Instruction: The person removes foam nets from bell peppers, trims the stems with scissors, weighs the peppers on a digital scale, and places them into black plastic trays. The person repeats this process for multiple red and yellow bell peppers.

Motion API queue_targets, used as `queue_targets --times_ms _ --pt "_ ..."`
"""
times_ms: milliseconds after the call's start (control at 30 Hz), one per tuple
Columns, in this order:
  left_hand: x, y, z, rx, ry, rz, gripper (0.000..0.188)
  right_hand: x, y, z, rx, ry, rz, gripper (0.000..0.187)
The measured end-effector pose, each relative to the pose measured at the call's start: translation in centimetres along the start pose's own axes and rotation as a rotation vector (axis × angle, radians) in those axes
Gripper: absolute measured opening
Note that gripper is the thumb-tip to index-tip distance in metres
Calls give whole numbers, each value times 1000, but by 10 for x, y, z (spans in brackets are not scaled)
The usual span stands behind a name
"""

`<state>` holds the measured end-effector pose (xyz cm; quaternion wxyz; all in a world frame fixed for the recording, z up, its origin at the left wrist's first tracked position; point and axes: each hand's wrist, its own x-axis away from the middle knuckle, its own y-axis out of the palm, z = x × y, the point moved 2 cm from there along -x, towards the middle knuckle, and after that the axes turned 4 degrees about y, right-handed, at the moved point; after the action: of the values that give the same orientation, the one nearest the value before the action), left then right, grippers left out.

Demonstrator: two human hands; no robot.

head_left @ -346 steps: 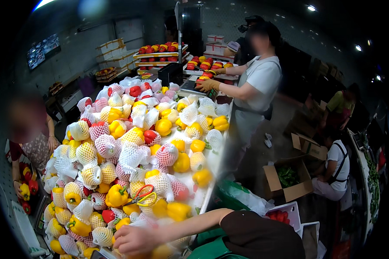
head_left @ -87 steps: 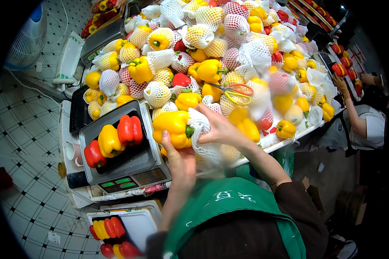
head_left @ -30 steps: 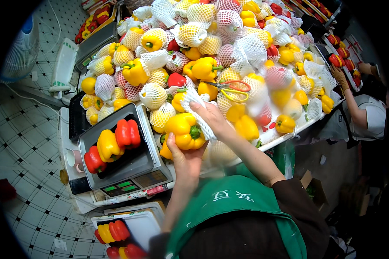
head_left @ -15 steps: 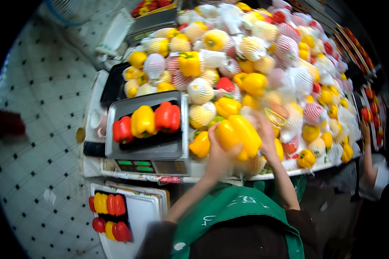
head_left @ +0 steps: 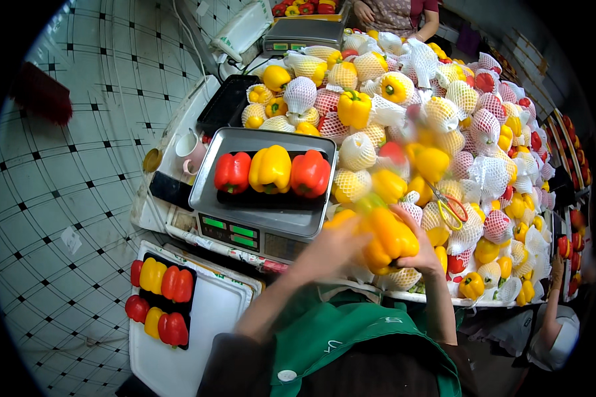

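Observation:
In my right hand (head_left: 420, 246) is a large yellow bell pepper (head_left: 389, 239), tilted, with my fingers wrapped round its right side. My left hand (head_left: 331, 250) is close by the pepper's left side; motion smears its fingers, so I cannot tell whether they touch it. Just beyond that hand, another yellow pepper (head_left: 338, 218) shows in part. To the left stands a weighing scale (head_left: 208, 188), carrying a black tray with a red pepper (head_left: 232, 173), a yellow pepper (head_left: 269, 169) and a second red pepper (head_left: 310, 174) in a row.
Net-wrapped peppers (head_left: 485, 128) heap across the table, with scissors (head_left: 451, 210) lying among them. A mug (head_left: 191, 153) and black trays (head_left: 226, 102) sit left. Packed peppers (head_left: 172, 329) rest on a white board (head_left: 153, 365) below. Another person (head_left: 397, 16) stands opposite; someone's arm (head_left: 553, 304) shows right.
My left hand has shifted left, off the front of the yellow pepper, while my right hand keeps hold of it. The view has swung, so the table sits lower and further right.

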<state>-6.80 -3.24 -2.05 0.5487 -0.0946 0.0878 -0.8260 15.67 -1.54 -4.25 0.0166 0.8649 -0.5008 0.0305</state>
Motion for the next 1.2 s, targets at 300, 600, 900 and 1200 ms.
queue_targets --times_ms 300,600,900,1200 --pt "-34 -163 1 -1083 239 129 105 -26 47 -14 -564 143 32 94" --pt "-53 -194 -32 -918 144 -136 93 -106 80 -54 -71 15 122 97" --pt "-51 -234 -50 477 322 511 75 -167 117 -71 619 -459 66 90" --pt "-45 -237 -50 864 342 609 63 -202 159 -47 1388 -551 121 83"
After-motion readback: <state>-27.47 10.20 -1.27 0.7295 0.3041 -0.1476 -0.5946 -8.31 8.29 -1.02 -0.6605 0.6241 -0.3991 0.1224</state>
